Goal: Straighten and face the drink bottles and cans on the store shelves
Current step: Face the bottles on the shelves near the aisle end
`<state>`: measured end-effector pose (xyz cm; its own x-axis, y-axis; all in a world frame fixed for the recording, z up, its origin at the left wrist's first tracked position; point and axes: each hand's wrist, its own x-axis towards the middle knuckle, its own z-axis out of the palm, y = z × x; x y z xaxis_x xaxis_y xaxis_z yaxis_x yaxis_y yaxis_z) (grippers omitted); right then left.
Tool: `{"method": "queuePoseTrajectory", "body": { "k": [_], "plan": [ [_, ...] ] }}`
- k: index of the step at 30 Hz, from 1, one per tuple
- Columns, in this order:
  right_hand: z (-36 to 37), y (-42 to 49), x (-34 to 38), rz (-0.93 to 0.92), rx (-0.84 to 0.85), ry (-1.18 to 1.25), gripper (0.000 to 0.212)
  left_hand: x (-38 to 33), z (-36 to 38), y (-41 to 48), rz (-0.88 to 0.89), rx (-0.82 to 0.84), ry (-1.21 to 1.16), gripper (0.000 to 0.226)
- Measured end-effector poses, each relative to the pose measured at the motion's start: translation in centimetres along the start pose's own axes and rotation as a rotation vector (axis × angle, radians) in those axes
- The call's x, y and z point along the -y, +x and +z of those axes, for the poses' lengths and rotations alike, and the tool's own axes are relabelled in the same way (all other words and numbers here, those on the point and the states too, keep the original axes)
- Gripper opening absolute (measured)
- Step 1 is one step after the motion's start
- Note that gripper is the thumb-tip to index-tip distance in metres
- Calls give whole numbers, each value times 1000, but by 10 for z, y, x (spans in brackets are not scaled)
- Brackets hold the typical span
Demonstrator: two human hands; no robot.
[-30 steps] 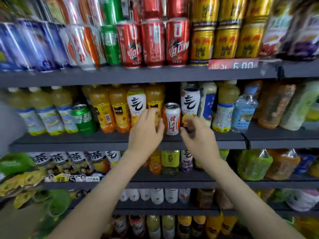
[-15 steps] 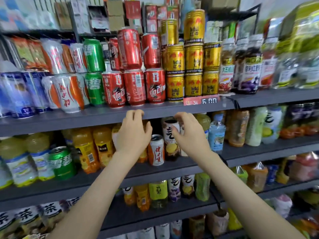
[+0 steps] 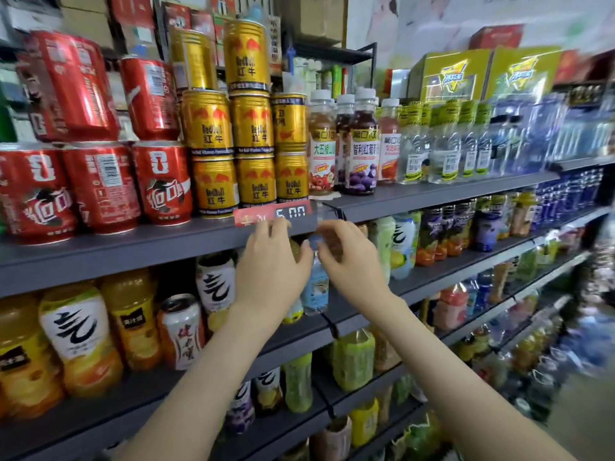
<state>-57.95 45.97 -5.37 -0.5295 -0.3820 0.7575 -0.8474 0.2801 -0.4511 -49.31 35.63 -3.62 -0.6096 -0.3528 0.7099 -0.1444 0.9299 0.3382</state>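
Hands flanking a small blue-capped bottle (image 3: 315, 284) on the middle shelf (image 3: 432, 277).
Left hand (image 3: 271, 264) lies loosely spread beside it. Right hand (image 3: 351, 261) curls at its neck, grip unclear. Above them are a red price tag (image 3: 274, 214) and gold cans (image 3: 254, 181).

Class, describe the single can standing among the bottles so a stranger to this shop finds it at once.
Find the red price tag under the gold cans, then drop to the shelf below and look left of the left hand. Among the plastic bottles stands the can: orange and white, red script, metal top, the only can visible in that row.
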Motion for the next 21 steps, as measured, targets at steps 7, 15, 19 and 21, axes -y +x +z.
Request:
{"method": "queuePoseTrajectory", "body": {
  "k": [7,15,19,21],
  "plan": [
    [-73,0,-95,128,-89,-54,17,-89,82,27,108,102,-73,34],
    [-196,1,-254,181,-133,-95,20,-238,222,55,186,179,-78,35],
    [-281,5,-337,202,-118,-126,19,-328,298,74,181,236,-93,34],
    [-321,9,-378,214,-128,-141,21,-369,330,83,193,253,-98,33]
  ]
}}
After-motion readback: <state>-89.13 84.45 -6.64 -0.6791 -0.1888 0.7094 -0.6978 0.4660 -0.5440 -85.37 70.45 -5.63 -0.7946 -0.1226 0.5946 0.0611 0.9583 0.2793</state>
